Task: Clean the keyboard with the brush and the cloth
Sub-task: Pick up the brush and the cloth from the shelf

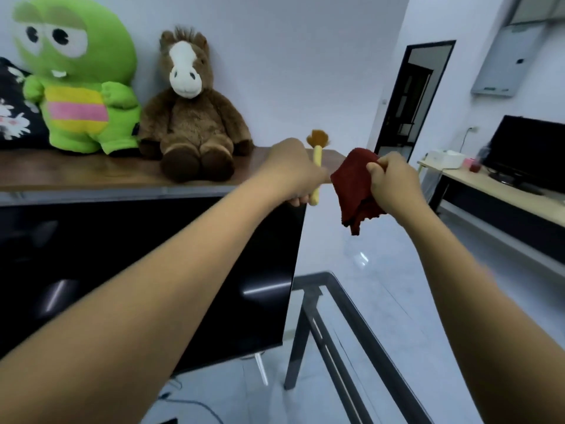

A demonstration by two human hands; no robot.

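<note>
My left hand [292, 171] grips a brush [317, 160] by its yellow handle, held upright with the brown bristles on top. To its right my right hand [389, 182] holds a dark red cloth [354, 188], which hangs bunched from my fingers. Both arms are stretched forward in the air, over the right end of a wooden shelf [91, 175]. No keyboard is in view.
A green plush toy [76, 78] and a brown plush horse [189, 111] sit on the shelf above a large black screen [122, 270]. A glass table with a black frame [345, 307] stands below right. A desk with a monitor [532, 154] stands at far right.
</note>
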